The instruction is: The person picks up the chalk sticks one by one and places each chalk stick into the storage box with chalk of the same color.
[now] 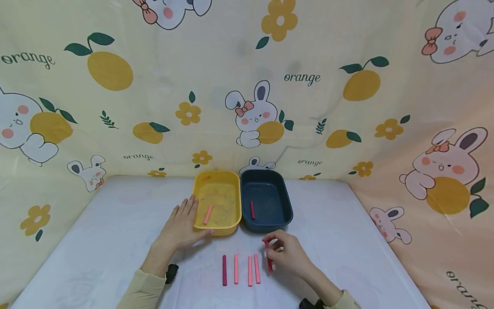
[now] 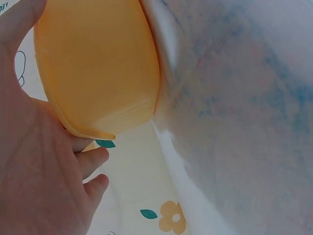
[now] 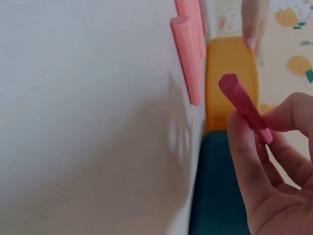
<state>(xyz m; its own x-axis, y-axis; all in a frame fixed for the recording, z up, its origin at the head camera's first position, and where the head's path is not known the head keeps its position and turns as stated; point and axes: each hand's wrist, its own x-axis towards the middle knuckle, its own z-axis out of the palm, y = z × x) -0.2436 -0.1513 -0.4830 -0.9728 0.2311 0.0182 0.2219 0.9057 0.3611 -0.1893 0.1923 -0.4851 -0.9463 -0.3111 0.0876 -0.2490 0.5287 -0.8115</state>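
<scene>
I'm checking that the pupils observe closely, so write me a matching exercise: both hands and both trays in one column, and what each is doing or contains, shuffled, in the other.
Column one
1. Left hand
2. Right hand
3. Yellow tray
4. Dark blue tray

Column two
A. One red stick lies inside it
B. Touches a tray's rim
C. One pink stick lies inside it
D. Pinches another red stick

Right pairs: 1-B, 2-D, 3-C, 4-A
</scene>
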